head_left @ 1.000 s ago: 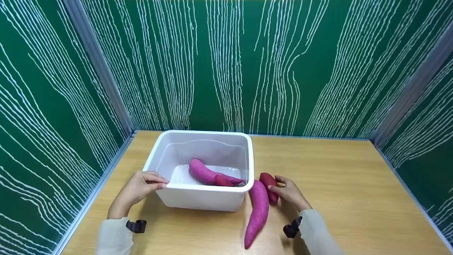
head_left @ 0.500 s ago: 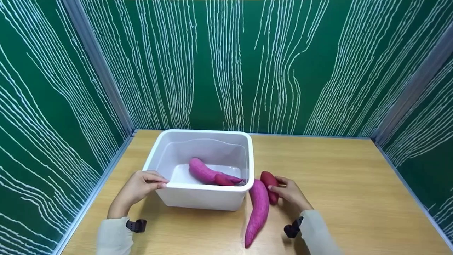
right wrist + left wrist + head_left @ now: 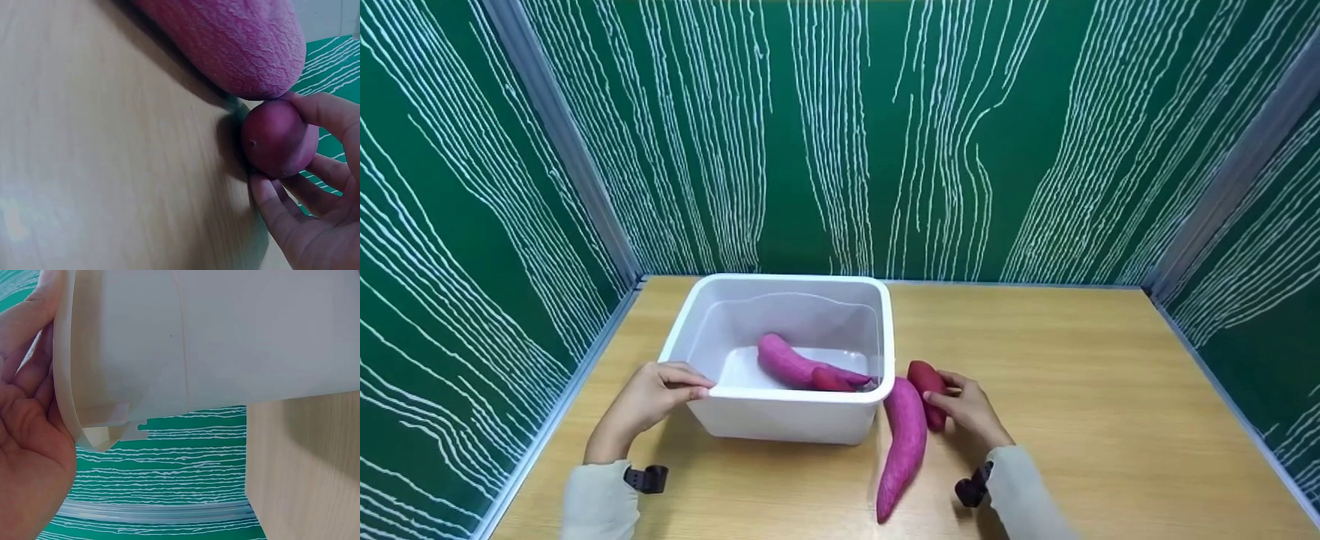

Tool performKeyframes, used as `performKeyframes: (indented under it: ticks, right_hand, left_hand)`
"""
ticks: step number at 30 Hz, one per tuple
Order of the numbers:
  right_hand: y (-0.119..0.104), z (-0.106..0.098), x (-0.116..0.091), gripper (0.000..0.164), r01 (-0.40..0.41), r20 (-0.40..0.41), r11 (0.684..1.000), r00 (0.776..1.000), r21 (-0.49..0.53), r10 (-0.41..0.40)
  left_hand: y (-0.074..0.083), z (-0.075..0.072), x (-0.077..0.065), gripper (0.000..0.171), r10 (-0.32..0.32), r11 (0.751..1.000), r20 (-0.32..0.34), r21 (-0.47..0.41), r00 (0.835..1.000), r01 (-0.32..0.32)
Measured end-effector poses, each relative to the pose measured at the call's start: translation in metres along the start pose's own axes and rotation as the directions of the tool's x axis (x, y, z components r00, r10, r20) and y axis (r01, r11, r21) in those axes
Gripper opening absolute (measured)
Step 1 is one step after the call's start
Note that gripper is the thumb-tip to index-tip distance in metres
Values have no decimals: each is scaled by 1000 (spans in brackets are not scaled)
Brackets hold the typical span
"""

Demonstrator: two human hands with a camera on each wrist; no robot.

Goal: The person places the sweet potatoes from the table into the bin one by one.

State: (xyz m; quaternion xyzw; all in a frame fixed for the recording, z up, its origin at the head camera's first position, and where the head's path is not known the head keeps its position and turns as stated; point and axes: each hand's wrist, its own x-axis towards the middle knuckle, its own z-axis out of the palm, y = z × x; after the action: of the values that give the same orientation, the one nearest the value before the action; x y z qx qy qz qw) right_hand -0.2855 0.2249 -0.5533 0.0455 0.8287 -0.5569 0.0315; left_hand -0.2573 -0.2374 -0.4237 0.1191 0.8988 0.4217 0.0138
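Note:
At its front left corner, my left hand (image 3: pixel 646 403) pinches the rim of a white plastic bin (image 3: pixel 791 416). The left wrist view shows that hand (image 3: pixel 31 422) against the bin's rim (image 3: pixel 63 354). Inside the bin lie a long pink sweet potato (image 3: pixel 786 361) and a smaller red one, partly hidden by the front wall. My right hand (image 3: pixel 971 409) grips another red sweet potato (image 3: pixel 924 379) on the table, thumb on one side and fingers on the other; its rounded end (image 3: pixel 275 140) faces the right wrist camera. Beside it lies a long curved pink sweet potato (image 3: pixel 906 442).
The wooden table (image 3: pixel 1072 360) stretches to the right and in front of the bin. Green panels (image 3: pixel 885 150) with white wavy lines enclose the back and sides, joined by grey metal posts (image 3: pixel 562 135).
The whole head view has shifted very slightly. Both hands keep their holds, and the bin and sweet potatoes stay in place relative to each other.

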Motion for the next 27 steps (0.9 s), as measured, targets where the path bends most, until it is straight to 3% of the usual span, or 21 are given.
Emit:
performKeyframes:
  ticks: [19,27]
  right_hand:
    - [1,5,-1,61,3,-46,1000,999,-8,-3]
    - [2,6,-2,61,2,-54,1000,999,-2,-2]
  left_hand:
    - [2,-1,1,11,-6,1000,-19,27,1000,7]
    - [1,1,-1,11,-42,999,-14,18,999,42]
